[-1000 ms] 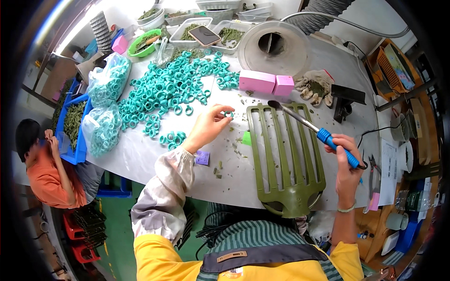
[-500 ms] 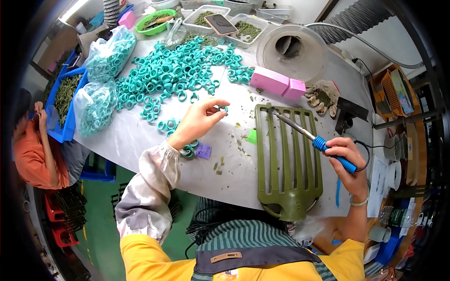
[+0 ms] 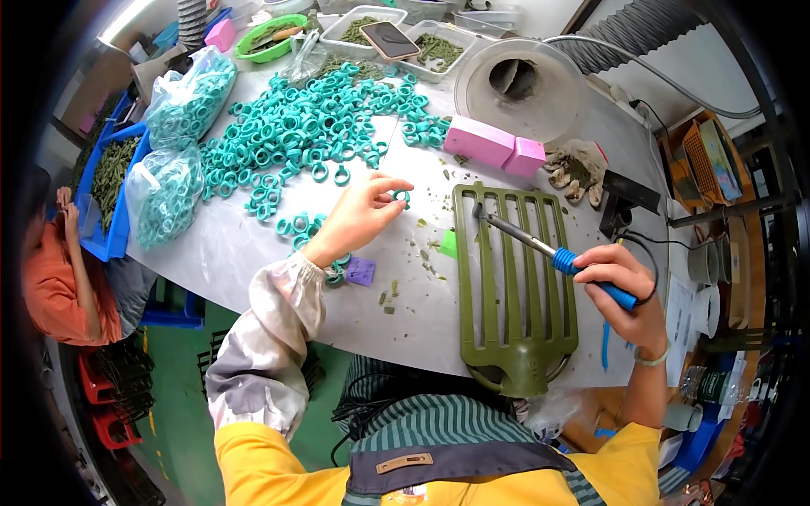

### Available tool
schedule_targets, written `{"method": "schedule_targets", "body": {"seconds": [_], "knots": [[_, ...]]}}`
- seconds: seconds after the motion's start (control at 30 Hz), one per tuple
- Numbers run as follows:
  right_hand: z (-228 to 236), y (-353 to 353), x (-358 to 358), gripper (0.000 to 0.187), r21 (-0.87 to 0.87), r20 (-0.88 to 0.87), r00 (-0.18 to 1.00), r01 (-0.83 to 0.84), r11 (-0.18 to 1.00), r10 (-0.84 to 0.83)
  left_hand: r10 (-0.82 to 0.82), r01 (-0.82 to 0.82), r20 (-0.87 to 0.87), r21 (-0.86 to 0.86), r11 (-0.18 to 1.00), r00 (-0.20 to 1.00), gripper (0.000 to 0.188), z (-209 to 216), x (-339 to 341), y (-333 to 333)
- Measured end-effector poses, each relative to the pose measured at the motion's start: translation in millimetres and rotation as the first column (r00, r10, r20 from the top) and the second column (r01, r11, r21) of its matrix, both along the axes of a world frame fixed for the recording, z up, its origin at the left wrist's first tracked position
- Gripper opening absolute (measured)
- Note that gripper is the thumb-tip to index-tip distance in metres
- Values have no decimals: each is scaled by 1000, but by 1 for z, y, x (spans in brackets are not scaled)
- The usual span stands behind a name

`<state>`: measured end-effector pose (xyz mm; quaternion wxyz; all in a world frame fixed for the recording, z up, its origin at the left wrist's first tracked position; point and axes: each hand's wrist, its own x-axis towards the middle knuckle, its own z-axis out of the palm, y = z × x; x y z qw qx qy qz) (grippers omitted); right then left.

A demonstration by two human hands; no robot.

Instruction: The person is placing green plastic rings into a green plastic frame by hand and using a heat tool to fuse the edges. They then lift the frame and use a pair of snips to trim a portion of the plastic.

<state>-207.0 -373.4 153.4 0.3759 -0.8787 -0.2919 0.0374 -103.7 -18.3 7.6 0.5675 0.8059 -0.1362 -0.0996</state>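
Observation:
My left hand [image 3: 363, 211] is closed in a pinch on one small teal ring [image 3: 402, 199], held above the table left of the green slotted plastic piece. In my right hand [image 3: 623, 282] is a soldering iron [image 3: 548, 251] with a blue handle and a metal shaft pointing up and left. Its dark tip hovers over or touches the upper left bars of the green slotted piece [image 3: 519, 354], which lies flat; I cannot tell which. A large heap of teal rings [image 3: 295, 126] spreads across the table beyond my left hand.
Pink blocks [image 3: 481, 142], a dirty glove [image 3: 578, 173] and a round clear lid [image 3: 521, 93] lie beyond the slotted piece. Bags of rings [image 3: 167, 198] stand at left. A phone [image 3: 390, 40] rests on tubs of green scraps. Another person [image 3: 72, 278] sits far left.
The soldering iron's tip has moved slightly left and down over the slotted piece, with my right hand shifting along. My left hand keeps its pinch on the ring. The view has shifted a little.

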Motion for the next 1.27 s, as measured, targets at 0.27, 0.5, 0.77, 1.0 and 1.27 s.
{"method": "schedule_targets", "body": {"seconds": [0.27,0.5,0.77,1.0,1.27], "knots": [[-49,-15,-43,16,664,-449,812,582,470,-373,-22,22,58,10,1000,998,26,1,14,-34],[-85,-1,-39,32,649,-456,630,719,249,-629,-64,42,294,81,996,954,26,-2,30,-68],[-100,14,-29,34,629,-463,604,740,240,-649,-146,64,345,239,969,927,25,7,35,-80],[-106,20,-18,34,636,-510,614,741,217,-602,-188,92,328,288,953,926,25,3,38,-83],[-94,-1,-32,33,606,-466,611,747,272,-640,-205,101,278,346,933,939,26,7,38,-81]]}}
